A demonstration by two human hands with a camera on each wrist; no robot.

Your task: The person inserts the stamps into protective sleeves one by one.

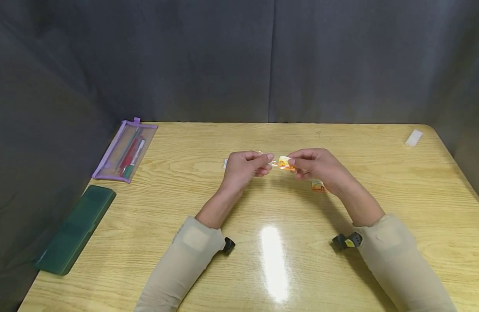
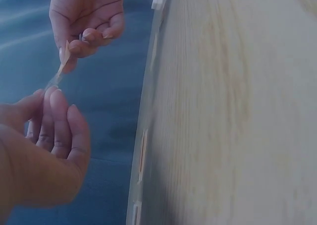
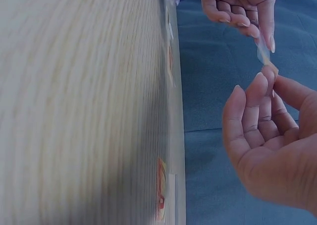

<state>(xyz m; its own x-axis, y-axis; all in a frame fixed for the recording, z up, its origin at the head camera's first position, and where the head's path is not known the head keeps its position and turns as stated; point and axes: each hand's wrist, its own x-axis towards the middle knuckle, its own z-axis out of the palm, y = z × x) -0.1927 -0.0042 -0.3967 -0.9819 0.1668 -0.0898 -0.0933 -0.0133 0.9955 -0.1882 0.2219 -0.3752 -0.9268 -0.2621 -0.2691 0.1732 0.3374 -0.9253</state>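
Observation:
Above the middle of the table, both hands hold a small yellow-orange printed piece (image 1: 285,163) with a clear, shiny strip (image 1: 273,164) at its left end. My left hand (image 1: 245,167) pinches the clear strip between thumb and fingertips. The printed end is pinched by my right hand (image 1: 319,167). In the right wrist view the clear strip (image 3: 263,50) stretches between the two hands, and the printed piece (image 3: 271,67) shows a jagged edge. Another printed piece (image 1: 318,186) lies on the table under the right hand, partly hidden by it.
A purple-edged mesh pouch (image 1: 124,151) with several pens lies at the table's far left. Nearer is a dark green case (image 1: 77,229). A small white block (image 1: 414,138) sits at the far right. Part of a small white item (image 1: 225,164) shows beside the left hand. Dark curtains (image 1: 224,60) surround the table.

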